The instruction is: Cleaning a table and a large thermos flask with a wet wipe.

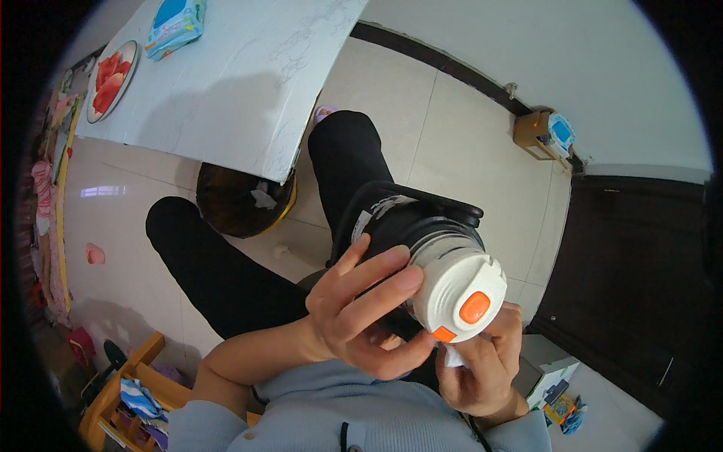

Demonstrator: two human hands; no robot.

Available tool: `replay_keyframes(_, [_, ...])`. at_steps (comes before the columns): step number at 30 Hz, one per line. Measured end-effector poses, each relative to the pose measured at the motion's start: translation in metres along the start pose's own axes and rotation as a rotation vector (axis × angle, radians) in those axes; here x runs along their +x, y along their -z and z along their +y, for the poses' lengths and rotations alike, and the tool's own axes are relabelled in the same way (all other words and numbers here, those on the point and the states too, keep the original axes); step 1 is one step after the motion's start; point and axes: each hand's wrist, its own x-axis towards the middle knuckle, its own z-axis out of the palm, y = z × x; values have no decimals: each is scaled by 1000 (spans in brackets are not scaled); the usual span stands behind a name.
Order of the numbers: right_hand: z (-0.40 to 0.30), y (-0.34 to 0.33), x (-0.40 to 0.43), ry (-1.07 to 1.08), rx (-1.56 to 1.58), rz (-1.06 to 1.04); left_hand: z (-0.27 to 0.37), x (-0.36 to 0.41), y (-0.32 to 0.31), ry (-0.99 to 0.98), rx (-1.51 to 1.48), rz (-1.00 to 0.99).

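Note:
A large bottle with a white lid [458, 294] leans over my lap, tilted toward me. An orange button and an orange tab sit on the lid. Around its body is a black sleeve [390, 226] with pale lettering and a thick flap. My left hand [367, 316] grips the bottle's neck from the left, fingers spread along it below the lid. Close against the lid's near right side, my right hand [483, 361] pinches a small white tissue or wipe [453, 357]. Most of that white piece is hidden by the fingers.
A white marble-patterned table [237, 73] stands ahead to the left, holding a plate of watermelon [110, 85] and a wipes pack [176, 25]. Under its corner is a lined bin [237, 203]. A cardboard box [531, 135] sits by the wall; a wooden chair [149, 373] is at left.

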Motion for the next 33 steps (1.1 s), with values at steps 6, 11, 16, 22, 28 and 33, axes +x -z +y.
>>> replay_keyframes(6, [3,-13,-6,6,124,80,-5,-7,2,21,14,-7])
replay_keyframes(11, [-3,3,-1,105,-110,6,-9,-7,2,-28,-45,-23])
replay_keyframes(16, [2,-3,-7,81,-244,70,-3,-6,-3,12,-32,17])
replay_keyframes(22, [13,-11,-2,62,90,-8,-9,-6,3,26,1,15])
replay_keyframes(28, [13,-2,4,219,-244,-92,-15,-6,3,-30,17,27])
replay_keyframes(33, [16,0,7,304,-358,4,-14,-6,-2,-28,33,68])
